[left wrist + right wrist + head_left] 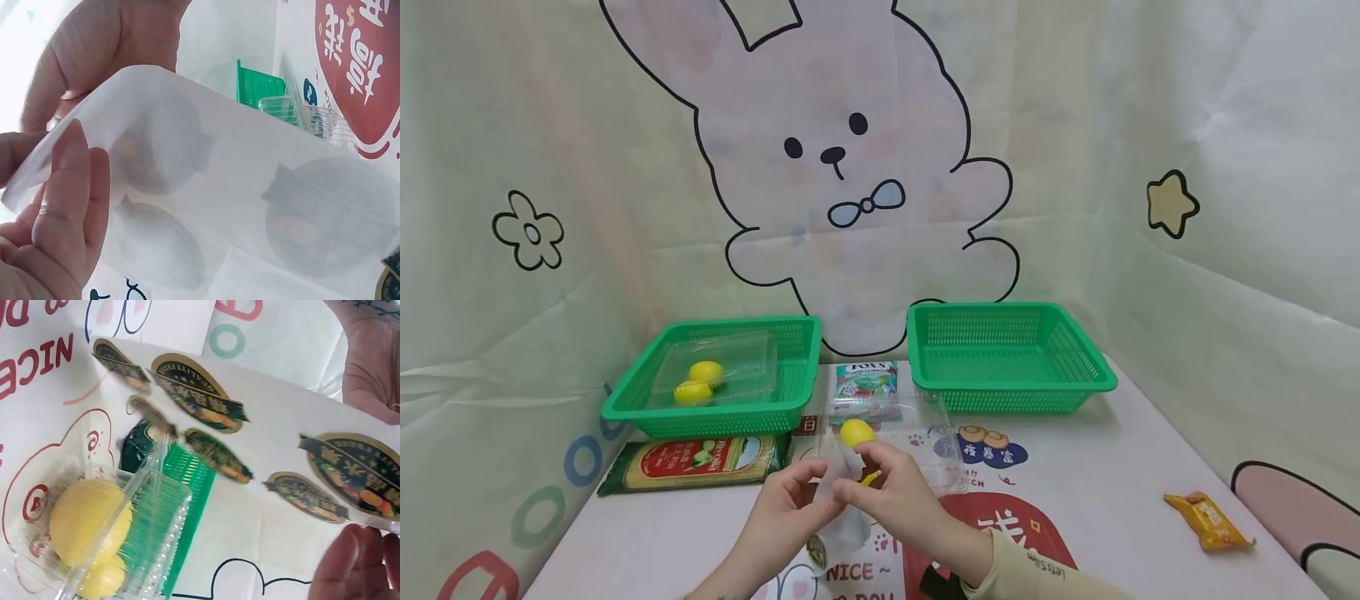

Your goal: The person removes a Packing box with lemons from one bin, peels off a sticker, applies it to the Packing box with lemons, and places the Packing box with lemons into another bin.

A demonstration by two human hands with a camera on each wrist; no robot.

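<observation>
A white sheet of stickers (842, 529) with dark oval fruit labels (200, 394) is held up between both hands. My left hand (790, 508) pinches its edge from the left in the head view. From the other side my right hand (906, 500) pinches the sheet near the top, the fingertips of both hands close together. Seen from the left wrist, the sheet's plain back (237, 137) shows the labels faintly through. Just beyond the hands lies a clear plastic box (951, 454) with yellow lemons (90, 519), partly hidden by the hands.
At the back left, a green basket (700, 421) holds a clear box with two lemons (706, 372). Another green basket (1011, 396) stands back right. Between them lies a candy bag (867, 381). A noodle packet (696, 461) is at left, an orange snack packet (1208, 521) at right.
</observation>
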